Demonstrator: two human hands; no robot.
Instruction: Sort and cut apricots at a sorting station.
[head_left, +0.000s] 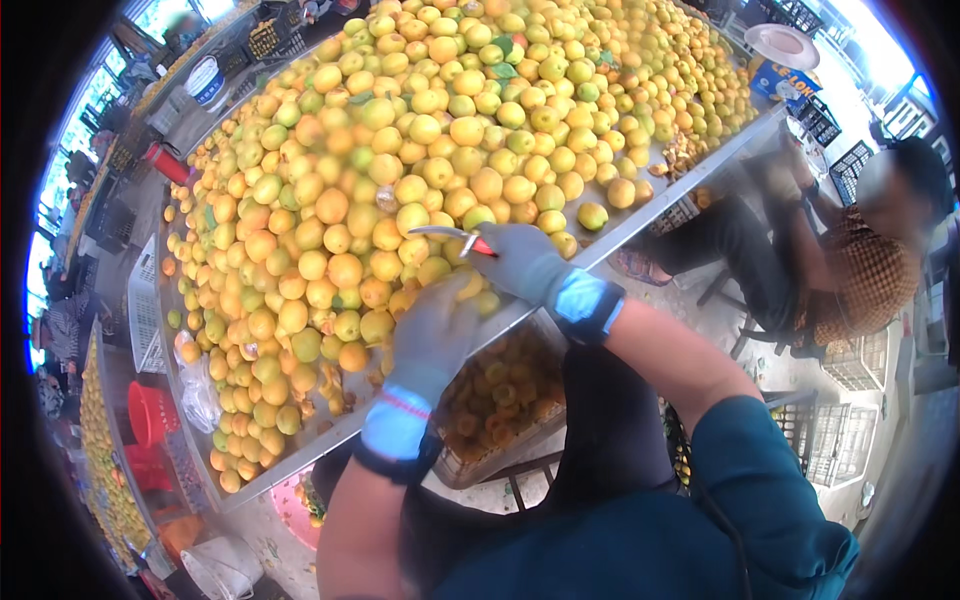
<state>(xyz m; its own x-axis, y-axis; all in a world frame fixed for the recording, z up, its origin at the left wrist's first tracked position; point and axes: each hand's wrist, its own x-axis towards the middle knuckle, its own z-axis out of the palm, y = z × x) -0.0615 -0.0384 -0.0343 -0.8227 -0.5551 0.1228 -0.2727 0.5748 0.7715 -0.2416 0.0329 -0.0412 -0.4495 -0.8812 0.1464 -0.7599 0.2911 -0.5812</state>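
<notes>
A large heap of yellow-orange fruit, apricots by their look (345, 270), covers the metal-edged table (637, 217). My right hand (521, 259), in a grey glove, grips the red handle of a small curved knife (442, 231); its blade points left over the fruit. Close beside it on the left, near the table edge, my left hand (439, 326), also gloved in grey, reaches to the fruit with blurred fingers. Whether it holds a fruit cannot be told. Both wrists have blue wraps and black bands.
Below the table edge stands a crate of fruit (502, 397), with a pink basin (296, 510) to its left. A co-worker (862, 262) sits at the right. White crates (840, 442) stand on the floor behind me. A plastic bag (199, 390) lies at the table's left side.
</notes>
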